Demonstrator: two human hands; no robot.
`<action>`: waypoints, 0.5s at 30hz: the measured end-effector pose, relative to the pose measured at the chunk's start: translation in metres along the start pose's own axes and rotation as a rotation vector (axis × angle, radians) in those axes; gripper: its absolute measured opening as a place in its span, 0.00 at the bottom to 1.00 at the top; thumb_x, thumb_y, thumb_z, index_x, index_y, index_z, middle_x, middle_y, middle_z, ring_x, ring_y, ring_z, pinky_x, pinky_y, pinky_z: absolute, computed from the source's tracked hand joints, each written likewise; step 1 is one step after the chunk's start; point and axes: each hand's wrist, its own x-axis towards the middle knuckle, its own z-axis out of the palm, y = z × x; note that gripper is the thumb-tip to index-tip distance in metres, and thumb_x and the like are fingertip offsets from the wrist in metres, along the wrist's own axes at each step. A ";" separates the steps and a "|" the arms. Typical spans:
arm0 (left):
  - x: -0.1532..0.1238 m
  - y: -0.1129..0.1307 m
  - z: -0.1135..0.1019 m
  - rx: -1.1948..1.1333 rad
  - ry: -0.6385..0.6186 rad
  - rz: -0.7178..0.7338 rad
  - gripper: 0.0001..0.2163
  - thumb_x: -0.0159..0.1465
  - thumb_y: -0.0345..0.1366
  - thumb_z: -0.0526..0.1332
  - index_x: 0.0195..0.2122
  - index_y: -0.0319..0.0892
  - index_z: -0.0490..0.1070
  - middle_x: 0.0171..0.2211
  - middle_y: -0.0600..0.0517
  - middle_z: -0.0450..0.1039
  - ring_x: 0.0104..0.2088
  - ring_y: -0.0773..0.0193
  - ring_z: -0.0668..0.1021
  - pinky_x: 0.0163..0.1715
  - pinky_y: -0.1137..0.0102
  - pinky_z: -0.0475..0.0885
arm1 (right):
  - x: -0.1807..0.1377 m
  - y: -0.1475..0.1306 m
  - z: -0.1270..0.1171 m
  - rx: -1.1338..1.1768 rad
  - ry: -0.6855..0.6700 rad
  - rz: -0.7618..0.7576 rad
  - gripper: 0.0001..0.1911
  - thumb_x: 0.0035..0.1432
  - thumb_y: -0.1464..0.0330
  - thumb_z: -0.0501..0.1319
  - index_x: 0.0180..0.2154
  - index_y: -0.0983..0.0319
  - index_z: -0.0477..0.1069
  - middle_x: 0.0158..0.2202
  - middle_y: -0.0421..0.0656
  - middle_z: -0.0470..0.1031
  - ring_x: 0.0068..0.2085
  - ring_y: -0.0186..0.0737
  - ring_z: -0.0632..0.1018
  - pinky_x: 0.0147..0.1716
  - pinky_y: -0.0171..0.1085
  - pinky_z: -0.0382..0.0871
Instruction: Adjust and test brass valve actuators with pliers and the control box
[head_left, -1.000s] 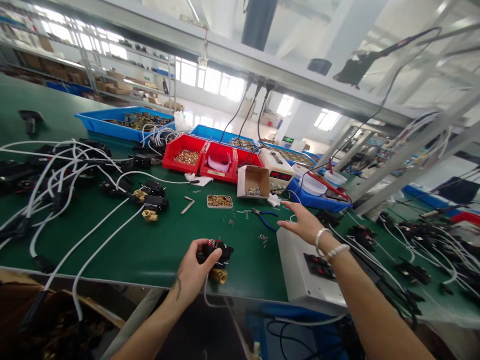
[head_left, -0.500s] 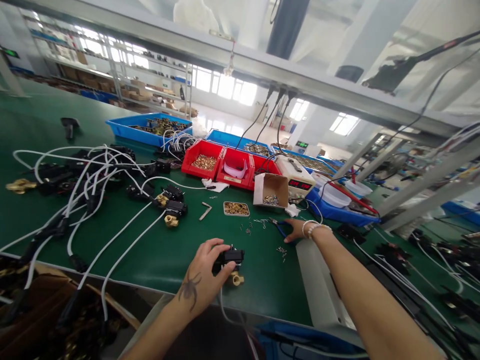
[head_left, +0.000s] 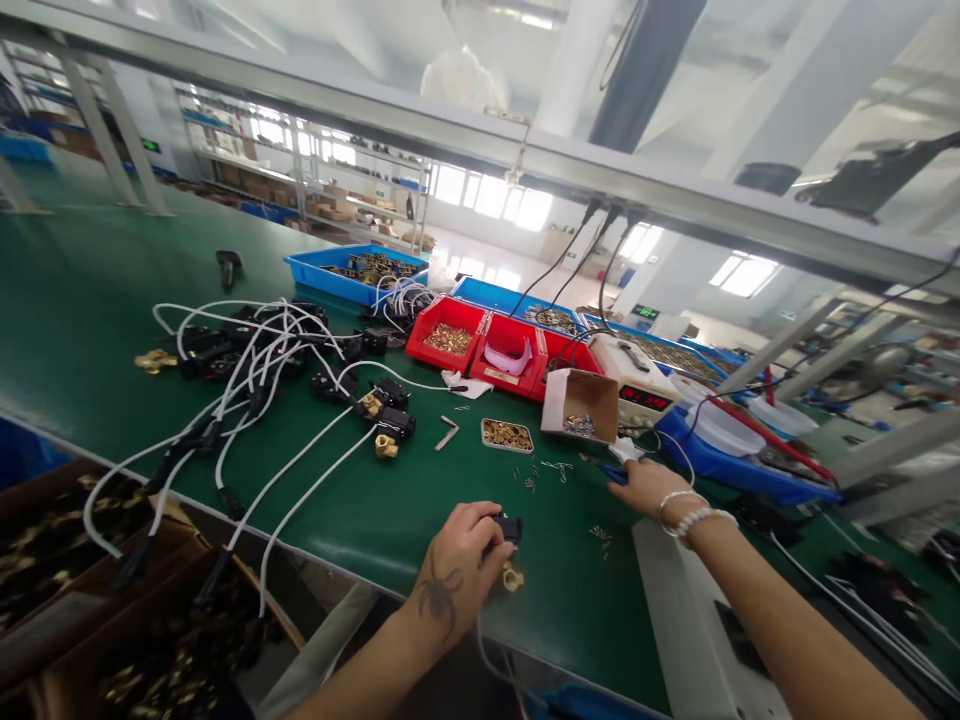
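Observation:
My left hand (head_left: 459, 562) is closed round a small black motor housing (head_left: 511, 527) near the bench's front edge. A brass valve body (head_left: 513, 578) shows below the housing, and a cable hangs from it over the edge. My right hand (head_left: 651, 492) is out to the right, its fingers closed on the blue handles of pliers (head_left: 613, 474) that lie on the green bench. The fingertips are partly hidden. Between the hands are loose screws (head_left: 601, 538) and small pins (head_left: 530, 483). Bent wire clips (head_left: 559, 468) lie just left of the pliers.
Behind stand red bins (head_left: 478, 382), a cardboard box (head_left: 553, 405) of small parts, a power supply (head_left: 627, 378) and a small tray (head_left: 507, 450) of brass parts. White-cabled valve units (head_left: 395, 425) spread to the left. A grey case (head_left: 679, 600) sits under my right forearm.
The view has swung left, so things appear farther right. My right hand, more open round the pliers before, has closed on their handles. My left hand stays on the motor housing.

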 end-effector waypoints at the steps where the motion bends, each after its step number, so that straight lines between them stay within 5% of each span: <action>1: 0.000 -0.001 0.001 0.011 0.010 0.022 0.05 0.62 0.29 0.61 0.28 0.38 0.68 0.44 0.51 0.73 0.46 0.61 0.75 0.44 0.64 0.73 | -0.010 -0.002 -0.005 0.048 0.006 0.012 0.24 0.64 0.65 0.56 0.51 0.82 0.69 0.49 0.66 0.67 0.53 0.64 0.69 0.53 0.49 0.59; 7: 0.001 -0.003 0.000 0.050 0.060 0.116 0.07 0.64 0.32 0.60 0.27 0.40 0.69 0.40 0.52 0.74 0.41 0.63 0.75 0.41 0.68 0.70 | -0.077 -0.029 -0.004 0.700 0.109 -0.072 0.16 0.59 0.63 0.58 0.41 0.70 0.70 0.39 0.50 0.69 0.41 0.44 0.69 0.44 0.40 0.59; 11: 0.001 -0.006 -0.001 0.079 0.075 0.169 0.10 0.65 0.36 0.59 0.27 0.41 0.70 0.39 0.52 0.74 0.39 0.64 0.75 0.39 0.69 0.69 | -0.098 -0.058 0.014 1.382 0.087 -0.179 0.31 0.43 0.48 0.60 0.39 0.67 0.64 0.29 0.41 0.61 0.29 0.32 0.63 0.28 0.34 0.56; 15: 0.002 -0.008 -0.002 0.129 0.083 0.218 0.12 0.66 0.38 0.58 0.26 0.41 0.69 0.38 0.52 0.74 0.37 0.65 0.75 0.36 0.70 0.68 | -0.115 -0.083 0.015 1.906 0.036 -0.234 0.34 0.40 0.51 0.67 0.41 0.68 0.63 0.33 0.41 0.62 0.30 0.29 0.63 0.27 0.31 0.56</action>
